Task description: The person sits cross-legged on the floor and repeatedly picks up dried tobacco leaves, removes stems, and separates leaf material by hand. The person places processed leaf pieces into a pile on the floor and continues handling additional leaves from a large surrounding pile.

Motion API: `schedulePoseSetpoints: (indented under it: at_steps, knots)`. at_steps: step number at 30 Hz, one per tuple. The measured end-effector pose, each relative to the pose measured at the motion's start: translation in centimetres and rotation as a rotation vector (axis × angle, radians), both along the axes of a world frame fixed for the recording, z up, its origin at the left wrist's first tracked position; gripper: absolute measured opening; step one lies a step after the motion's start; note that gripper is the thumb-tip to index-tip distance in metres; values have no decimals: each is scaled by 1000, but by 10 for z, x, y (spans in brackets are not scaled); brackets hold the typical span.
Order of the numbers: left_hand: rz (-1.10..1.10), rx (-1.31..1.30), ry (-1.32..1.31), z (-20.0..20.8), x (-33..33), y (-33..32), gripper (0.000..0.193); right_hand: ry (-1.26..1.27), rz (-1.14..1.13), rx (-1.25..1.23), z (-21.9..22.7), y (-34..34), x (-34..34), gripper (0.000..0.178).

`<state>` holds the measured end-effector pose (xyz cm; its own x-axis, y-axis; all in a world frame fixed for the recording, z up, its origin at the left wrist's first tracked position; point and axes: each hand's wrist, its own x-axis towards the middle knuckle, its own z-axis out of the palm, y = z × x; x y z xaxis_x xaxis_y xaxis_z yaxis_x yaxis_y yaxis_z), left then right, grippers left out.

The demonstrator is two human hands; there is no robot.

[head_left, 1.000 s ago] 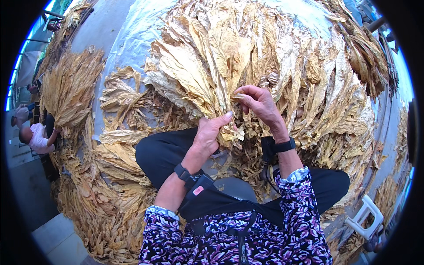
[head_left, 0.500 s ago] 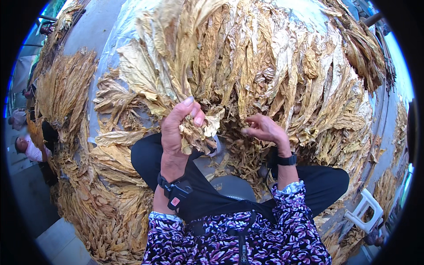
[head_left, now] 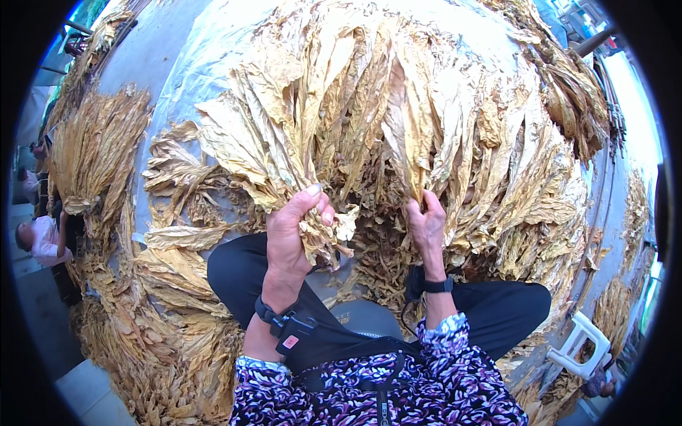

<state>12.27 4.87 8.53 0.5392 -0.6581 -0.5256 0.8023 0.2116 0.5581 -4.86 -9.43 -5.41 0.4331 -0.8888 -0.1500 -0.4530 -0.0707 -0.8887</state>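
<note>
My left hand point(head_left: 290, 231) is closed around the stem ends of a bunch of dried tobacco leaves point(head_left: 259, 142). The leaves fan out beyond the fist, and crumpled butts stick out on its right side. To the right, my right hand point(head_left: 428, 224) pinches the stem of a long brownish tobacco leaf point(head_left: 407, 131), which points away from me. That leaf lies along a wide pile of yellow-brown tobacco leaves point(head_left: 490, 177) in front of my knees. Where the leaf touches the pile underneath, I cannot tell.
Loose leaves point(head_left: 170, 355) cover the floor at left, near a standing leaf bundle point(head_left: 99, 149). Pale plastic sheeting point(head_left: 185, 74) lies under the pile. A white plastic stool point(head_left: 582, 346) is at right. Another person in a pink top point(head_left: 48, 238) is at far left.
My right hand has gone from loose, curled fingers over the pile to pinching a leaf's stem, slightly lower. The bunch in my left hand has shifted slightly right and down.
</note>
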Motion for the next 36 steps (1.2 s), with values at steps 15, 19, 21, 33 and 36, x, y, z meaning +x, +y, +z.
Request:
schedulePoseSetpoints:
  at_steps: [15, 19, 21, 33, 36]
  knots:
    - [-110, 185, -134, -27, -18, -11, 10, -524, -146, 831, -16, -5, -24, 34]
    - [-143, 299, -168, -31, -26, -17, 8, -756, 77, 1004, -3, -10, -35, 49]
    - [-167, 328, -140, -36, -32, -18, 10, -757, 149, 951, 10, -5, -38, 53]
    - [-317, 284, 17, -51, -70, -8, 29, -848, 161, 604, 55, 29, -8, 70]
    - [-225, 291, -12, -53, -93, -7, 41, -790, 3, 585, 33, 42, 0, 38]
